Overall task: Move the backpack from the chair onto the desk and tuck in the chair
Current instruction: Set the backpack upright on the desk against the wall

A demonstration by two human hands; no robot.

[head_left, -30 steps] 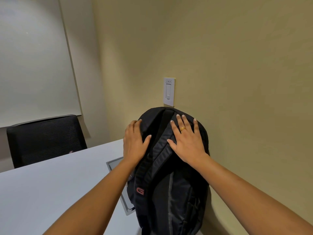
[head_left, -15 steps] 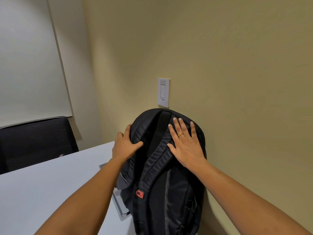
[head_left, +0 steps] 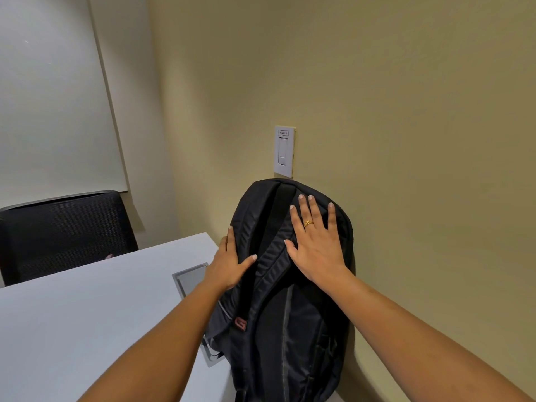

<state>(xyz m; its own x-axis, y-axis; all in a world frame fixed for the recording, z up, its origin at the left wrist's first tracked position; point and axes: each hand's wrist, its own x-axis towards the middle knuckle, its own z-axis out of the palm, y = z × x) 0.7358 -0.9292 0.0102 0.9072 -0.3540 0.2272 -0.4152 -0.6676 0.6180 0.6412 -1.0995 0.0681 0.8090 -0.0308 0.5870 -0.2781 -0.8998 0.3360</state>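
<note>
A black backpack (head_left: 293, 320) stands upright on the white desk (head_left: 87, 320), leaning against the beige wall, straps toward me. My left hand (head_left: 229, 264) grips its left side, thumb across the front and fingers wrapped behind the edge. My right hand (head_left: 314, 242), with a gold ring, lies flat with spread fingers on the upper part of the bag, over a shoulder strap. A black mesh chair (head_left: 63, 233) stands at the far side of the desk, its backrest above the desk edge.
A grey rectangular cable hatch (head_left: 191, 278) is set in the desk, partly under the backpack. A white wall switch (head_left: 284, 150) sits just above the bag. A whiteboard (head_left: 52, 97) hangs on the left wall.
My left hand has slid from the front of the bag down to its left edge. The right hand stays pressed on top. The view has shifted slightly.
</note>
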